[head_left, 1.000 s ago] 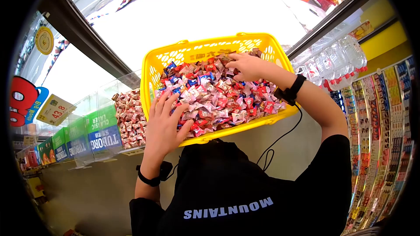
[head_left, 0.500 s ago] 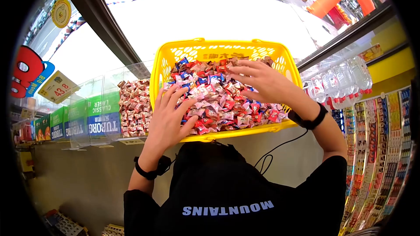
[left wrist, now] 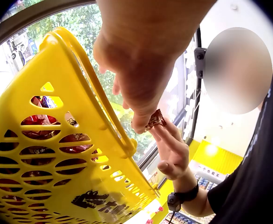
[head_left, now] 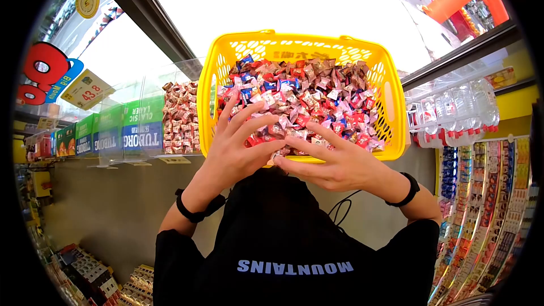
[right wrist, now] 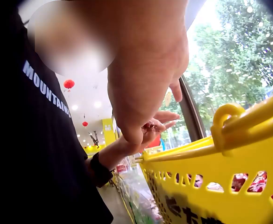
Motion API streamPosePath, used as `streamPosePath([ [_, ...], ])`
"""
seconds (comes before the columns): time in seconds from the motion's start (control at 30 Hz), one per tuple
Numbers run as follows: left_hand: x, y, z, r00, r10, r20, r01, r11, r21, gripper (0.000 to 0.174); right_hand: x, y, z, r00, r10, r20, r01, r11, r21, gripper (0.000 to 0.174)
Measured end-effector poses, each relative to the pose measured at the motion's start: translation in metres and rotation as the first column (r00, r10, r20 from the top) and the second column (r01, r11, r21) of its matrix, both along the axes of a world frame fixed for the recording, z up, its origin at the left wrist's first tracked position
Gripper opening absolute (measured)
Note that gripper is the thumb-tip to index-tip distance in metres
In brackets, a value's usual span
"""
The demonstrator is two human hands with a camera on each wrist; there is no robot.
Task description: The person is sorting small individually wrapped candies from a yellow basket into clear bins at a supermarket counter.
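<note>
Wrapped candies fill a yellow basket. My left hand lies over the basket's near left part, its fingers spread and straight across the candies. My right hand is over the near rim, its fingers extended towards the left thumb. The two hands meet at their tips. In the left wrist view, a dark red wrapped candy lies between the tip of my left hand and the fingertips of my right hand. The right wrist view shows this candy partly hidden between the hands.
Left of the basket, a clear bin holds more wrapped candies, beside green and blue Tuborg boxes. Bottles and product racks stand at the right. A window frame rises behind.
My right hand has come from the basket's far right part to the near rim, beside the left thumb. The left hand has moved slightly right, and the view has shifted.
</note>
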State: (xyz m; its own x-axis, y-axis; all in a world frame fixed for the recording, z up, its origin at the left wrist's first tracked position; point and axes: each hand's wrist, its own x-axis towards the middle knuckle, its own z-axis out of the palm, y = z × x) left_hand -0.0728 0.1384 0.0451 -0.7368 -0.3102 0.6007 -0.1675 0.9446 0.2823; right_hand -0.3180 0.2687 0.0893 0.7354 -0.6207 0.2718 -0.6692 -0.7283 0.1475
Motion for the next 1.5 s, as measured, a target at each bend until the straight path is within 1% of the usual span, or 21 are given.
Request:
streamPosePath([
  [0.1,0.001,0.006,0.0,1.0,0.013,0.029,-0.012,1.0,-0.024,0.032,0.0,0.004,-0.01,0.996,-0.008,0.088,0.009,1.0,-0.009,0.039],
  [0.2,0.001,0.013,-0.004,0.997,0.05,0.064,-0.045,0.996,-0.075,0.026,0.004,0.004,-0.024,0.972,-0.014,0.235,0.031,0.997,-0.068,0.031],
  [0.3,0.003,0.021,-0.002,0.992,0.081,0.098,-0.07,0.991,-0.112,0.022,0.012,0.005,-0.035,0.908,-0.081,0.411,0.137,0.984,-0.11,0.024],
  [0.33,0.002,0.025,0.0,0.989,0.091,0.115,-0.077,0.99,-0.121,0.022,0.014,0.004,-0.035,0.883,-0.106,0.458,0.168,0.981,-0.097,0.02],
  [0.43,0.002,0.033,0.001,0.981,0.122,0.15,-0.102,0.986,-0.134,0.019,0.025,0.002,-0.051,0.803,-0.165,0.573,0.269,0.958,-0.102,0.019],
  [0.57,0.009,0.04,0.005,0.967,0.173,0.186,-0.146,0.977,-0.154,0.02,0.034,0.0,-0.058,0.798,-0.165,0.579,0.248,0.967,-0.066,0.023],
  [0.63,0.015,0.043,0.008,0.96,0.206,0.19,-0.174,0.97,-0.168,0.02,0.041,-0.003,-0.059,0.774,-0.147,0.616,0.239,0.969,-0.07,0.026],
  [0.87,0.054,0.031,0.006,0.958,0.244,0.15,-0.221,0.963,-0.156,0.023,0.076,-0.021,-0.054,0.744,-0.136,0.654,0.203,0.979,-0.028,0.028],
  [1.0,0.082,0.013,0.003,0.961,0.247,0.122,-0.228,0.962,-0.149,0.021,0.106,-0.034,-0.048,0.756,-0.188,0.627,0.212,0.977,0.037,0.029],
  [1.03,0.091,0.007,0.002,0.964,0.239,0.119,-0.221,0.964,-0.145,0.021,0.112,-0.038,-0.049,0.773,-0.181,0.608,0.212,0.977,0.021,0.029],
  [1.1,0.111,-0.006,0.001,0.973,0.203,0.112,-0.186,0.971,-0.148,0.023,0.129,-0.048,-0.05,0.801,-0.177,0.572,0.218,0.976,-0.005,0.03],
  [1.13,0.121,-0.013,-0.001,0.976,0.185,0.111,-0.167,0.974,-0.156,0.023,0.139,-0.052,-0.05,0.765,-0.179,0.618,0.214,0.977,0.018,0.029],
  [1.2,0.143,-0.028,-0.007,0.985,0.145,0.095,-0.128,0.977,-0.169,0.024,0.156,-0.061,-0.049,0.766,-0.17,0.62,0.217,0.976,-0.001,0.026],
  [1.3,0.167,-0.051,-0.011,0.996,0.077,0.054,-0.073,0.995,-0.073,0.027,0.179,-0.075,-0.047,0.792,-0.156,0.59,0.217,0.976,-0.033,0.02],
  [1.37,0.177,-0.067,-0.005,0.996,-0.008,0.086,0.003,0.999,0.054,0.03,0.194,-0.083,-0.048,0.824,-0.159,0.545,0.229,0.972,-0.062,0.018],
  [1.4,0.181,-0.075,-0.004,0.995,-0.052,0.089,0.041,0.992,0.12,0.03,0.2,-0.085,-0.048,0.826,-0.183,0.533,0.247,0.968,-0.051,0.018],
  [1.43,0.185,-0.082,-0.004,0.991,-0.096,0.089,0.079,0.979,0.186,0.031,0.206,-0.088,-0.049,0.836,-0.172,0.521,0.24,0.968,-0.066,0.018],
  [1.47,0.187,-0.09,-0.005,0.987,-0.14,0.072,0.121,0.968,0.22,0.033,0.209,-0.092,-0.05,0.846,-0.162,0.509,0.234,0.969,-0.081,0.018],
  [1.5,0.188,-0.097,-0.006,0.979,-0.184,0.088,0.163,0.965,0.208,0.033,0.213,-0.095,-0.051,0.854,-0.154,0.497,0.229,0.969,-0.094,0.018],
])
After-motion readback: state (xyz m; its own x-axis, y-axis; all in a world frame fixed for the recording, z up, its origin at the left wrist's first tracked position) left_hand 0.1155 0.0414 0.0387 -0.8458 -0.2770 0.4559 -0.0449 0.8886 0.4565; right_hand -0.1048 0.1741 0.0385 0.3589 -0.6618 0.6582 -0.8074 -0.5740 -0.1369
